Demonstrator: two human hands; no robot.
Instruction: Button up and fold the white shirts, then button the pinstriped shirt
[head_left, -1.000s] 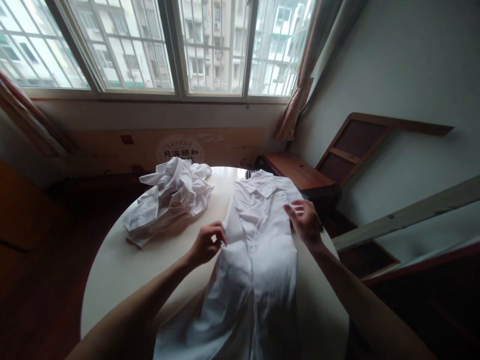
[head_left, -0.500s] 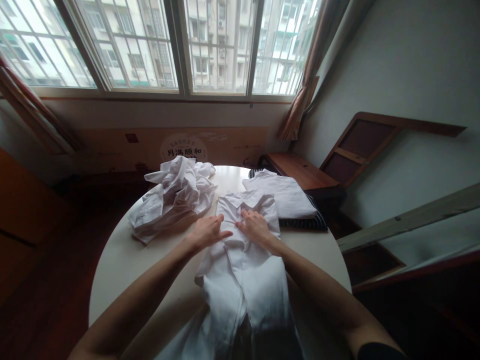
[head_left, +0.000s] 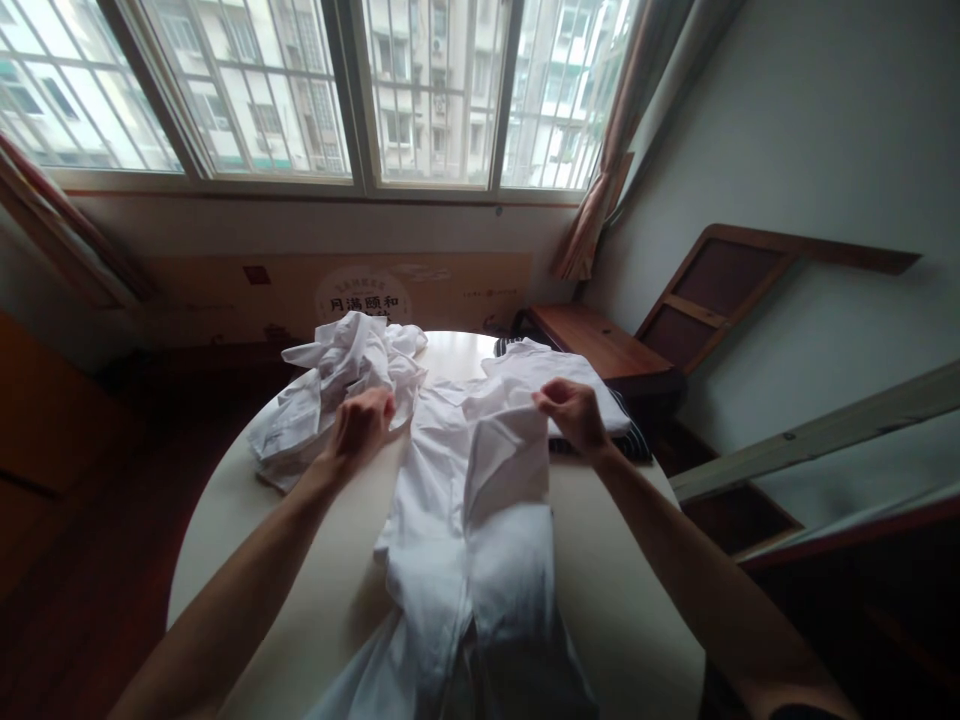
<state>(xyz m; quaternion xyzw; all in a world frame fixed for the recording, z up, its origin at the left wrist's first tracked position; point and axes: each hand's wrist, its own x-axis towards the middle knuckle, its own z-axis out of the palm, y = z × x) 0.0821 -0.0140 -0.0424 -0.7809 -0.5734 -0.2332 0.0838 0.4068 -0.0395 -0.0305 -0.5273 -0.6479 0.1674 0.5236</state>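
A white shirt (head_left: 431,500) lies lengthwise on the round table, its near end running toward me and parting in the middle. My right hand (head_left: 574,410) pinches the shirt's far right corner, where the cloth is raised in a fold. My left hand (head_left: 364,425) is closed, just left of the shirt's far left edge and in front of a crumpled heap of white clothes (head_left: 349,360). What its fingers hold, if anything, is hidden. Behind my right hand, a folded white garment (head_left: 559,365) rests on dark striped cloth (head_left: 637,440).
The round white table (head_left: 247,560) carries all the clothes. Beyond it are a low wooden bench (head_left: 600,335), a printed panel (head_left: 450,280) and a barred window. A pale rail (head_left: 825,430) slants along the right.
My hands have moved apart from the shirt's middle, the left one outward, the right one to the far corner. The fingers have closed, and the shirt's far part looks smoother and wider.
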